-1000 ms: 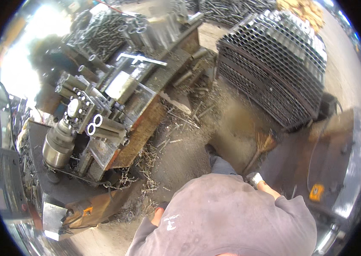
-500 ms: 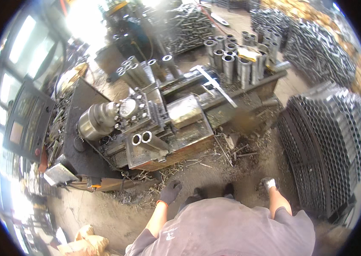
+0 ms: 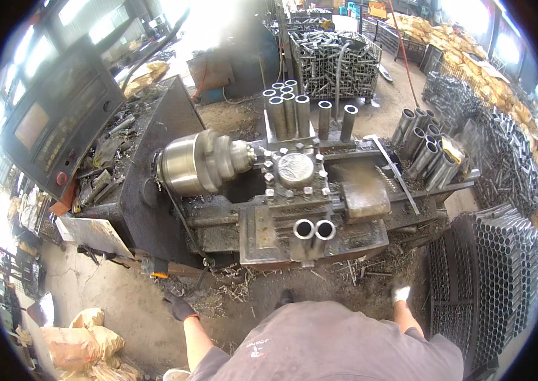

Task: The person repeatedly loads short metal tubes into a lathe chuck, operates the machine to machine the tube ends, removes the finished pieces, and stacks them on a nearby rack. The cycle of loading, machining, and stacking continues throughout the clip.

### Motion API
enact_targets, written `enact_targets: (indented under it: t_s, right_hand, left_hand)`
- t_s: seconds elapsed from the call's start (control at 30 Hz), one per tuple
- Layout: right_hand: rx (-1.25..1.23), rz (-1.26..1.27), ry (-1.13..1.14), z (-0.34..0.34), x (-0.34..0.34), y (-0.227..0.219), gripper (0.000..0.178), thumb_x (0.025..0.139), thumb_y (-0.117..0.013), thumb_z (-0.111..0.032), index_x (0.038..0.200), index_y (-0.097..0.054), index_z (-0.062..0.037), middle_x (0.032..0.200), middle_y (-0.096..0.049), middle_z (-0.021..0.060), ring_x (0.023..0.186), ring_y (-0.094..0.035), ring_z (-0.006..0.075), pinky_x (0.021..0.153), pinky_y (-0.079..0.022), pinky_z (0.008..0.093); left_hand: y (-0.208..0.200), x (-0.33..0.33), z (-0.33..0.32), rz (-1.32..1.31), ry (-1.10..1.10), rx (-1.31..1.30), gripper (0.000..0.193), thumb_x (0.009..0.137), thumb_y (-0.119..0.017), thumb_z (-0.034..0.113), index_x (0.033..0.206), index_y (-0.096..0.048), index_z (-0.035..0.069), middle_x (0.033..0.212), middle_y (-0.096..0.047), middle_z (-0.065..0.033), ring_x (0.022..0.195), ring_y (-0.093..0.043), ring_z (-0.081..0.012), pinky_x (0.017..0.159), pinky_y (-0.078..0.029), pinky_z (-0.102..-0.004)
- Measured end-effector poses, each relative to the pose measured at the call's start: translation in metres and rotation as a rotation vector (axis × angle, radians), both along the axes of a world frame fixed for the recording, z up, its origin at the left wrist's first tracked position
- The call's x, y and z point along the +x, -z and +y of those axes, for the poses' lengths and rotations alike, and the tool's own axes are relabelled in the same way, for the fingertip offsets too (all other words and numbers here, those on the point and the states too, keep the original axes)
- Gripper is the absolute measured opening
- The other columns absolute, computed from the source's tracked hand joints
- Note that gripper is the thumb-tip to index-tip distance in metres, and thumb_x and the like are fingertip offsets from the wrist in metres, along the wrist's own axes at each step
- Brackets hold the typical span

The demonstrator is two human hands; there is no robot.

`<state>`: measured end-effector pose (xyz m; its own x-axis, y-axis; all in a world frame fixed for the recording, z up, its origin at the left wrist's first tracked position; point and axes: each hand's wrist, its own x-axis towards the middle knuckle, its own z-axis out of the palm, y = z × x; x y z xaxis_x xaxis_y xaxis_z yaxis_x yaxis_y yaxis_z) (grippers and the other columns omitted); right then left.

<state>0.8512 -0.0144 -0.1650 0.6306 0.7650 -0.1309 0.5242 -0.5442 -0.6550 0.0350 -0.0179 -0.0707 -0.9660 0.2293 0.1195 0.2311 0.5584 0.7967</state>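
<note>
Both hands hang empty at the lathe's (image 3: 320, 209) front edge, left hand (image 3: 180, 308) loosely curled, right hand (image 3: 400, 294) closed, two tubes (image 3: 314, 230) within reach.

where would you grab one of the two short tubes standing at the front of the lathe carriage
Probably by the upper end of the right tube, coming from above on the person's side. Both stand upright with open mouths up, touching side by side, so only the outer wall is free. The right hand is nearer; the left hand hangs lower left.
</note>
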Motion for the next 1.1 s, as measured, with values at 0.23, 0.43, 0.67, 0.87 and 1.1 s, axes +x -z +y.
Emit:
enact_targets:
  t_s: [0.23, 0.43, 0.67, 0.87, 1.1]
  right_hand:
    - [0.607, 0.356, 0.147, 0.131, -0.078, -0.260, 0.025, 0.100, -0.070, -0.007, 0.123, -0.074, 0.0030, 0.105, -0.077, 0.0111, 0.077, -0.070, 0.0135, 0.065, -0.056, 0.0270]
    - [0.787, 0.314, -0.475, 0.242, -0.219, -0.438, 0.036, 0.100, -0.068, -0.007, 0.135, -0.070, 0.0041, 0.120, -0.077, 0.0178, 0.089, -0.073, 0.0134, 0.080, -0.060, 0.0272]
    - [0.485, -0.243, -1.183, 0.406, -0.362, -0.495, 0.080, 0.086, -0.075, -0.016, 0.160, -0.047, -0.0042, 0.128, -0.076, 0.0204, 0.098, -0.079, 0.0263, 0.085, -0.064, 0.0390]
    - [-0.313, -0.531, -1.618, 0.517, -0.414, -0.406, 0.058, 0.080, -0.081, -0.018, 0.134, -0.069, -0.0029, 0.083, -0.078, 0.0130, 0.068, -0.075, 0.0267, 0.062, -0.058, 0.0463]
    - [0.397, -0.477, -1.027, 0.575, -0.439, -0.415, 0.028, 0.093, -0.067, -0.028, 0.100, -0.082, -0.0060, 0.100, -0.080, 0.0193, 0.091, -0.078, 0.0365, 0.081, -0.061, 0.0432]
  left_hand:
    - [-0.042, -0.032, 0.032, 0.195, 0.054, 0.066, 0.053, 0.115, -0.051, 0.044, 0.135, -0.062, -0.003, 0.129, -0.069, -0.0254, 0.115, -0.065, -0.0414, 0.100, -0.051, -0.0471]
    - [-0.034, -0.065, 0.022, -0.771, 0.155, 0.755, 0.041, 0.110, -0.058, 0.050, 0.112, -0.069, 0.010, 0.096, -0.068, -0.0076, 0.078, -0.064, -0.0222, 0.070, -0.053, -0.0398]
    - [0.051, 0.029, -0.023, -0.623, 0.158, 0.239, 0.037, 0.103, -0.067, 0.044, 0.106, -0.068, 0.007, 0.082, -0.069, -0.0083, 0.070, -0.065, -0.0217, 0.061, -0.051, -0.0400]
    - [0.146, 0.116, -0.136, -0.424, 0.851, -0.835, 0.034, 0.103, -0.065, 0.042, 0.113, -0.067, 0.009, 0.092, -0.070, -0.0112, 0.079, -0.067, -0.0254, 0.067, -0.053, -0.0432]
    - [0.156, 0.137, -0.163, -0.400, 0.997, -0.996, 0.033, 0.104, -0.062, 0.039, 0.121, -0.066, 0.011, 0.103, -0.072, -0.0146, 0.089, -0.070, -0.0297, 0.074, -0.056, -0.0470]
